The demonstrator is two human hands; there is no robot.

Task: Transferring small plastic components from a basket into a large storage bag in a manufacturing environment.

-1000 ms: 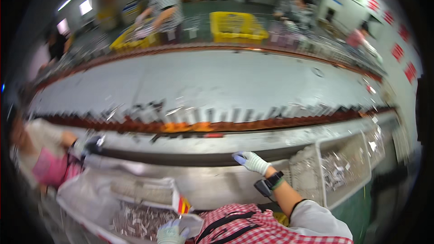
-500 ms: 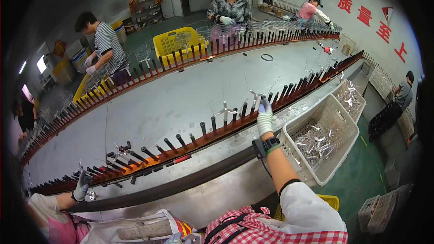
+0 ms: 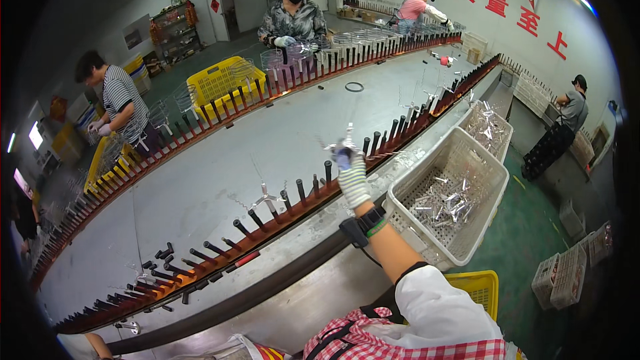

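A: What is new in the head view?

B: The left hand, just inside the near edge half a second ago, is now out of sight, so I can't tell whether it is wide, narrow or holding anything. The right hand (image 3: pixel 354 183) is at the near row of dark posts (image 3: pixel 301 191), as it was then, though the whole scene now sits turned.

A: And the silver three-armed piece (image 3: pixel 348 139)?

B: Right at that hand's fingertips, over the row, left of the white basket (image 3: pixel 420 230). I judge its handling to be under way, not finished.

A: Are the fingers gripping it?

B: They look narrow, drawn in at its base, but motion blur hides whether they grip or only touch. The post beneath is covered too.

A: Anything else unclear?

B: A second three-armed piece (image 3: pixel 265 197) stands farther left; its thin wires fade into the grey table (image 3: pixel 200 193). A co-worker's forearm (image 3: pixel 99 345) is cut off at the near left.
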